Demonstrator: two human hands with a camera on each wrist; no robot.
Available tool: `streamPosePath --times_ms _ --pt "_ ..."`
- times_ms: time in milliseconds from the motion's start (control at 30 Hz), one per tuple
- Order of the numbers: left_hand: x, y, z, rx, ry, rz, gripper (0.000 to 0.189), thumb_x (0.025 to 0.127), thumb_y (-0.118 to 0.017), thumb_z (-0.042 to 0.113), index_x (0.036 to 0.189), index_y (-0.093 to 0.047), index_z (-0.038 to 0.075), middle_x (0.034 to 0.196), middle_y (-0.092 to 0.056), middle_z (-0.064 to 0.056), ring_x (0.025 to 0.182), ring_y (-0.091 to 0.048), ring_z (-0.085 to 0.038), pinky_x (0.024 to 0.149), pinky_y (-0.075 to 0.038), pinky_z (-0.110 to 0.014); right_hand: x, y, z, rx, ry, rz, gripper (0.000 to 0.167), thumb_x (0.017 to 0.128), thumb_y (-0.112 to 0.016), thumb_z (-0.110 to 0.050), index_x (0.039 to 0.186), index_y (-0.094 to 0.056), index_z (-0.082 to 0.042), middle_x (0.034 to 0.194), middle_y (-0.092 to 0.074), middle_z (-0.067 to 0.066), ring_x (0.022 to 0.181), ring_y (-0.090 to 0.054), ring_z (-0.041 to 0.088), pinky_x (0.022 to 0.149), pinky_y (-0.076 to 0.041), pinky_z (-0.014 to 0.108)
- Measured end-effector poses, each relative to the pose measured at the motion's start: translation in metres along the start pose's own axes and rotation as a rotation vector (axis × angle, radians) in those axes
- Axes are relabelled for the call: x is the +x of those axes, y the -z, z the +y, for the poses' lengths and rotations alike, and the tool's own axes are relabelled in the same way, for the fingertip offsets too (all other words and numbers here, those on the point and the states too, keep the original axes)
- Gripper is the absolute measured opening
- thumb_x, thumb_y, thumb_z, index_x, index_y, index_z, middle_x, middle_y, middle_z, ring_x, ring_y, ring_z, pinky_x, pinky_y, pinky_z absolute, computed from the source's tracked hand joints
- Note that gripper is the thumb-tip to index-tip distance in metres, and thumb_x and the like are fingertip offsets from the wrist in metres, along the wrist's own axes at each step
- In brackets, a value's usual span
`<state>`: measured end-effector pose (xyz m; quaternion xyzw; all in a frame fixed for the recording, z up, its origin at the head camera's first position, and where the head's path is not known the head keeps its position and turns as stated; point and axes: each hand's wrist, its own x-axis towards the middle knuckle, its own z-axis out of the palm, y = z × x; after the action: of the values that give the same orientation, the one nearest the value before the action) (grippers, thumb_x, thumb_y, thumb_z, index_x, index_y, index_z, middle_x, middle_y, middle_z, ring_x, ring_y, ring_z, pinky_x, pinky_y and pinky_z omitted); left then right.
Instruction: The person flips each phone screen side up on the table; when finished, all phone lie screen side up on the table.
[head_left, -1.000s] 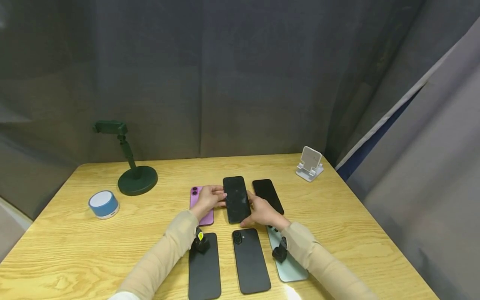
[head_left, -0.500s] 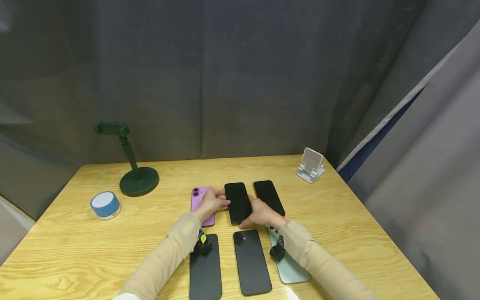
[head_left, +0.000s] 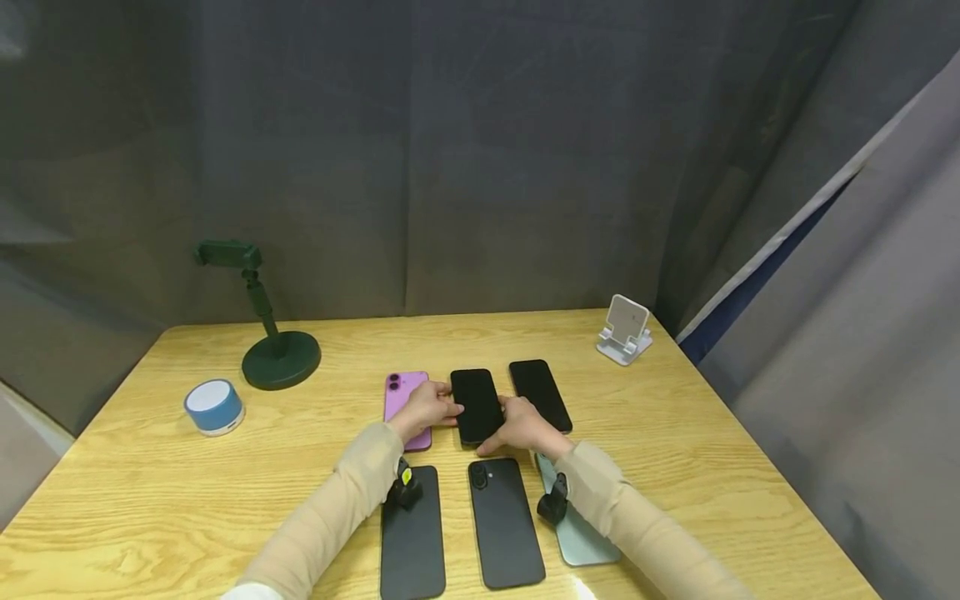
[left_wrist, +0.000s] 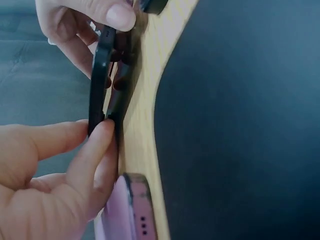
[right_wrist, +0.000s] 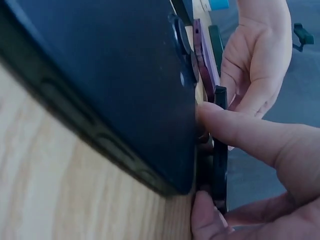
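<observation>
Purple phone point(head_left: 405, 392) half under left hand point(head_left: 423, 410)

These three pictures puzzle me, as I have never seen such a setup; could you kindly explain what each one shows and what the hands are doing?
No machine here: a person works with two bare hands, wearing three cameras. The wide picture comes from a head camera looking down at a wooden table. The two close-ups come from small cameras strapped to each wrist, so everything looks huge and tilted.

On the table lie six phones in two rows. The left hand and right hand pinch the middle black phone of the far row by its long edges. Beside it are a purple phone and another black phone. Nearer the person lie two dark phones and a pale green one.

Also there: a green phone holder, a blue round speaker and a white stand.
</observation>
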<state>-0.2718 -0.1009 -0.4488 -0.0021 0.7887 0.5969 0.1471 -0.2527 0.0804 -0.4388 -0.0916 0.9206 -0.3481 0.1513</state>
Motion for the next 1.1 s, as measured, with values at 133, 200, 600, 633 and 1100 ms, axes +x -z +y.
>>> streamPosePath --times_ms 133,200,600,633,1100 --pt "-0.004 0.000 0.003 0.088 -0.019 0.000 0.059 0.087 -0.064 -0.005 0.137 -0.035 -0.018 0.116 -0.057 -0.030 0.085 -0.070 -0.030 0.070 -0.060 -0.029 -0.002 -0.001 -0.002 -0.035 0.002 0.015 0.103 0.060 -0.093 -0.026 0.140 -0.040 0.009 0.134 -0.050 0.026 0.126 -0.044 0.041 0.103 -0.043 0.048" --pt "-0.005 -0.001 0.004 0.126 -0.029 0.003 0.059 0.087 -0.064 -0.005 0.136 -0.035 -0.020 0.115 -0.057 -0.030 0.086 -0.070 -0.032 0.070 -0.060 -0.029 -0.002 -0.001 -0.003 -0.047 0.001 0.017 0.102 0.059 -0.093 -0.025 0.140 -0.041 0.009 0.134 -0.049 0.027 0.126 -0.042 0.041 0.102 -0.043 0.049" --pt "-0.010 -0.004 0.010 0.228 -0.038 0.027 0.054 0.086 -0.067 -0.002 0.131 -0.042 -0.021 0.101 -0.063 -0.025 0.084 -0.071 -0.032 0.069 -0.060 -0.029 -0.003 -0.002 -0.007 -0.071 0.019 0.027 0.082 0.060 -0.092 -0.023 0.128 -0.056 0.004 0.108 -0.058 0.016 0.103 -0.047 0.030 0.088 -0.048 0.044" --pt "-0.010 -0.004 0.010 0.227 -0.032 0.023 0.056 0.086 -0.067 -0.002 0.132 -0.041 -0.021 0.111 -0.061 -0.030 0.083 -0.071 -0.032 0.068 -0.060 -0.029 -0.003 -0.002 -0.007 -0.070 0.017 0.028 0.082 0.060 -0.092 -0.023 0.128 -0.056 0.004 0.108 -0.058 0.016 0.103 -0.046 0.030 0.088 -0.048 0.044" --pt "-0.008 -0.004 0.014 0.258 0.015 0.010 0.058 0.088 -0.066 0.001 0.137 -0.040 -0.015 0.081 -0.067 -0.022 0.047 -0.062 -0.013 0.053 -0.057 -0.026 -0.002 -0.004 -0.009 -0.073 0.019 0.043 0.078 0.061 -0.092 -0.020 0.127 -0.056 0.002 0.109 -0.059 0.016 0.102 -0.043 0.028 0.087 -0.048 0.043"
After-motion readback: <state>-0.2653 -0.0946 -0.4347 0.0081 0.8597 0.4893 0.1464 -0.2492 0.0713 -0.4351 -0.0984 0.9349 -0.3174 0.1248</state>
